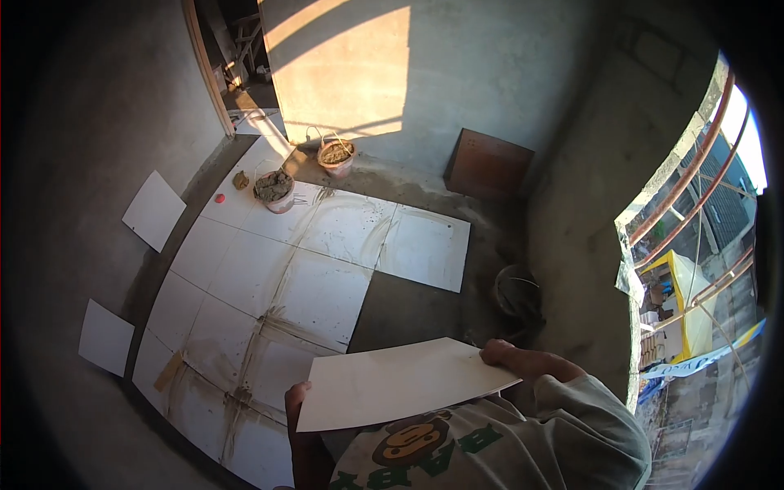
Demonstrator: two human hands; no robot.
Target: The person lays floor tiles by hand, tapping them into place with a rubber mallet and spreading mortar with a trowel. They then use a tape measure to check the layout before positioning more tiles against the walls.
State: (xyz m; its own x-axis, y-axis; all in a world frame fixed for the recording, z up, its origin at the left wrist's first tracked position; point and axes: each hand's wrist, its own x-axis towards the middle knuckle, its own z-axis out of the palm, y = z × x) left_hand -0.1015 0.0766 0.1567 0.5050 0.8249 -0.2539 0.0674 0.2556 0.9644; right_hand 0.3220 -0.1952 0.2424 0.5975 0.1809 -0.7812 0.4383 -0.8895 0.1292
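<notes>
A large white floor tile is held flat in front of my shirt, at the bottom middle of the view. My left hand grips its left edge, with the fingers underneath mostly hidden. At the opposite end, my right hand is closed on the right corner. Beyond the held tile lies a bare grey patch of floor, bordered on its left and far sides by laid white tiles. Smears of mortar mark several of them.
Two buckets of mortar, a near bucket and a far bucket, stand towards the doorway. A dark bucket is at the right wall. Loose tiles lean on the left wall; a brown board leans at the back. A window opening is at right.
</notes>
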